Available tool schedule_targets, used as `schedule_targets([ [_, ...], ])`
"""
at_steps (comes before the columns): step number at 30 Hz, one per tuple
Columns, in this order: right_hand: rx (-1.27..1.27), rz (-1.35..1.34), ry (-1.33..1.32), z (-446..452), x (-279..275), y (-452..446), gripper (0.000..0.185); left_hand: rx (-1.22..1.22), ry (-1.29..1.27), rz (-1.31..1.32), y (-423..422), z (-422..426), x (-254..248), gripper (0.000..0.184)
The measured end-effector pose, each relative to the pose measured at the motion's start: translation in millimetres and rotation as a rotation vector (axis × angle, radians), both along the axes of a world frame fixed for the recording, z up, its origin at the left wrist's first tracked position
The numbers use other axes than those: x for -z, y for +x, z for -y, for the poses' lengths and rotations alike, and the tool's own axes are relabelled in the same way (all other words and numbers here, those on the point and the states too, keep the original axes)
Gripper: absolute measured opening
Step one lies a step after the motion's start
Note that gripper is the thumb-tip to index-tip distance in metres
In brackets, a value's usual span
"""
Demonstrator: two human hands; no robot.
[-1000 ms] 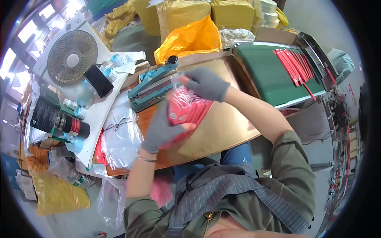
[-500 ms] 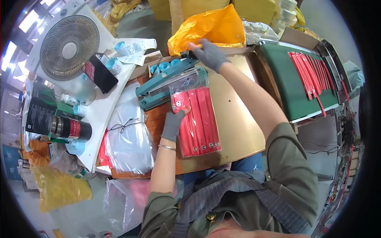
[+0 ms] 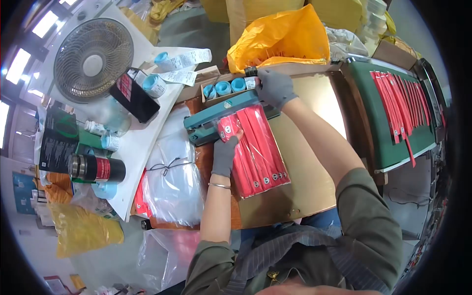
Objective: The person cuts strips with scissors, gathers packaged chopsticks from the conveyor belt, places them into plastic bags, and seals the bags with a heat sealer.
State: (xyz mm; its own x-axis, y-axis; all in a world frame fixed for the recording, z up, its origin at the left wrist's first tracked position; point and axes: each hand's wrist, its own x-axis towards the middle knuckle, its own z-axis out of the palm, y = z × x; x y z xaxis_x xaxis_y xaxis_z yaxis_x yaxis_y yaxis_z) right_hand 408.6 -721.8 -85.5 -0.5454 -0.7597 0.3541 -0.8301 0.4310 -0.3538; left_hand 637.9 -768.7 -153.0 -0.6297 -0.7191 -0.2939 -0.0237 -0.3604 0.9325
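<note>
Though partly covered, work table [image 3: 217, 196]: orange-brown wood at the left, gold-toned board [image 3: 314, 137] over the middle and right, shiny under the light.
Red packet [image 3: 255, 157]: flat on the gold-toned board, clear film around long red strips, upper end at the teal sealer [image 3: 223, 112].
Left hand [image 3: 225, 156]: grey glove, closed on the packet's left edge, thumb on top.
Right hand [image 3: 276, 89]: grey glove, fingers curled around the right end of the sealer's upper arm.
Cardboard tray [image 3: 212, 102]: just behind the sealer, blue rolls [image 3: 223, 88] inside.
Clear bags [image 3: 173, 189]: stacked left of the packet, tied with dark cord [image 3: 166, 167].
White table [image 3: 138, 147]: left side, bearing fan [image 3: 93, 64], phone [image 3: 134, 98] and thermos [image 3: 98, 168].
Green surface [image 3: 393, 98]: right side, red strips [image 3: 400, 105] in a slanting row, one past the near edge.
Room behind: orange bag [image 3: 282, 39] open beyond the far rim, yellow bundles [image 3: 265, 19] farther back.
Floor: yellow bag [image 3: 86, 228] at the left, clear bag [image 3: 162, 255] with something pink near the table.
Edges: near rim close to the person's body; dark wooden ledge [image 3: 359, 110] between gold-toned board and green surface.
Room for moving: widest between packet and ledge; tight at the left, among sealer, clear bags and white table.
</note>
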Motion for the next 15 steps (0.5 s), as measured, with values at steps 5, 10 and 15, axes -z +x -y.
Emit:
schedule_targets([
  [5, 0.012, 0.011, -0.029, -0.3, 6.8, -0.3, 0.020, -0.025, -0.078, -0.004, -3.6, 0.7, 11.7, 0.035],
  [10, 0.033, 0.122, 0.039, -1.8, -3.9, 4.5, 0.028, -0.041, -0.104, 0.000, -3.5, 0.8, 9.5, 0.040],
  [15, -0.092, 0.789, -0.320, -60.9, -0.8, 26.6, 0.079, -0.025, -0.018, -0.117, 2.5, 0.7, 17.5, 0.042],
])
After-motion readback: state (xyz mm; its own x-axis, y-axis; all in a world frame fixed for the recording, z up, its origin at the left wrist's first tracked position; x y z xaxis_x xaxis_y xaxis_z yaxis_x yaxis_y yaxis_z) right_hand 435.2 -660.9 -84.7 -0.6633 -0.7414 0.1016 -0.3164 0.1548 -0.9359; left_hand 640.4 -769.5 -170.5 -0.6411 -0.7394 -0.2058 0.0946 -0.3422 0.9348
